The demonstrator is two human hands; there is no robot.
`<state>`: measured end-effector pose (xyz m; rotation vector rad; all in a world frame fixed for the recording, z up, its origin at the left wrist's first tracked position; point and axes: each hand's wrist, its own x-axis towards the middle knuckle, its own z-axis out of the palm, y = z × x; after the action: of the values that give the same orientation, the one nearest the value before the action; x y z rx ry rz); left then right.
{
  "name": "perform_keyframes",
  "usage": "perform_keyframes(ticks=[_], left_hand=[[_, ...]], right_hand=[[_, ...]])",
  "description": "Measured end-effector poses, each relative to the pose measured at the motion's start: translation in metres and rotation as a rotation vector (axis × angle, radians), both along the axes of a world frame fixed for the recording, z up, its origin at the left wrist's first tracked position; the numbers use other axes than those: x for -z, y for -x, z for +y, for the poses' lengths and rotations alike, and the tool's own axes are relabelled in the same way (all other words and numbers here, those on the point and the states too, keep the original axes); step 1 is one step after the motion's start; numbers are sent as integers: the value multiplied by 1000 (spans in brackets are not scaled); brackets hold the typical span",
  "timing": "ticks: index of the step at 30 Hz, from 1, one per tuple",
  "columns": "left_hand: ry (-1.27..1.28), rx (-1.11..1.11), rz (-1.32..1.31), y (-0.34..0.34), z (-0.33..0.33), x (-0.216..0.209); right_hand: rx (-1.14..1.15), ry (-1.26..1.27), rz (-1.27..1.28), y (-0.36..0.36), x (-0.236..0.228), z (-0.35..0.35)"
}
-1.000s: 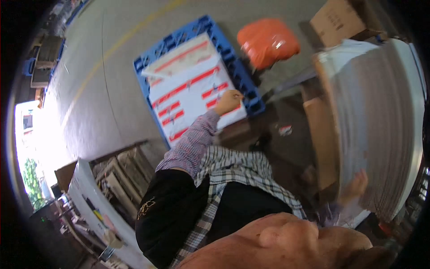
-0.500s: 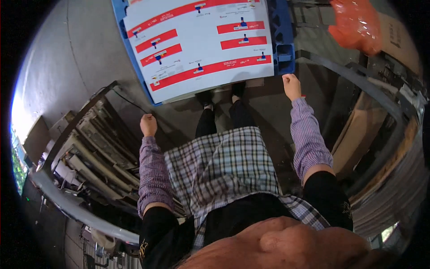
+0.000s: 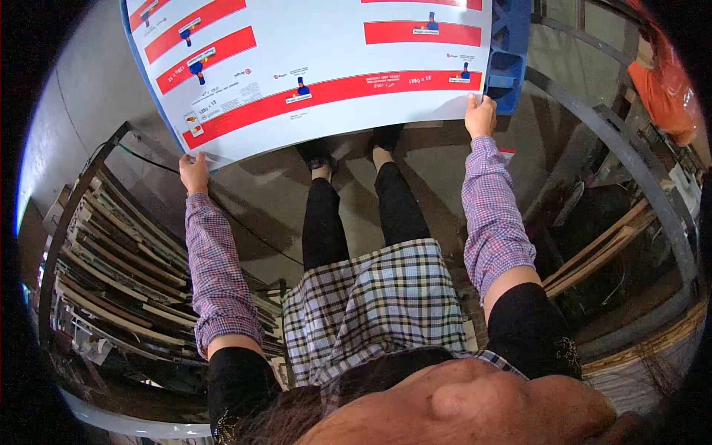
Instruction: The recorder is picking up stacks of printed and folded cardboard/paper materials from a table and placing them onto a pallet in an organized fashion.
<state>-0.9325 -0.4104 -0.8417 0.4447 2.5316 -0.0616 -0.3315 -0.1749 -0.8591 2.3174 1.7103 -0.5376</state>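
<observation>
A large white printed sheet (image 3: pixel 326 70) with red bands and small blue figures spreads out in front of me. My left hand (image 3: pixel 194 173) pinches its near left corner. At the near right corner, my right hand (image 3: pixel 480 117) grips the sheet between thumb and fingers. The near edge bows between the two hands. Beneath the sheet, a blue plastic pallet (image 3: pixel 509 63) shows along the right side and as a thin strip on the left. What lies under the sheet on the pallet is mostly hidden.
On my left, a rack holds several flat boards (image 3: pixel 122 259) on edge. A curved-looking grey metal rail (image 3: pixel 623 148) runs along my right, with wooden strips (image 3: pixel 601 245) beyond it. An orange plastic bag (image 3: pixel 667 89) is at far right. A dark cable (image 3: pixel 245 226) crosses the floor.
Both hands, closed and apart from the sheet before, now hold its near corners. My left hand has moved left and up. The sheet and pallet appear larger and nearer.
</observation>
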Motion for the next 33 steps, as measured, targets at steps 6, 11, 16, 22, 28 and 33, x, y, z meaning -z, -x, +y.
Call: perform_keyframes(ticks=[6, 11, 16, 22, 28, 33], left_hand=[[-32, 43, 129, -10, -5, -10], [86, 100, 47, -4, 18, -13], [50, 117, 83, -1, 10, -7], [-72, 339, 282, -2, -22, -6], [-394, 657, 268, -106, 14, -71], [-313, 966, -88, -208, 59, -97]], right_hand=[[3, 127, -182, 26, -13, 0], [203, -10, 197, 6, -9, 14], [258, 134, 275, -19, -2, 30], [598, 324, 575, -31, -6, 42], [596, 349, 1086, -44, -41, 41], [481, 319, 996, 10, -160, 59]])
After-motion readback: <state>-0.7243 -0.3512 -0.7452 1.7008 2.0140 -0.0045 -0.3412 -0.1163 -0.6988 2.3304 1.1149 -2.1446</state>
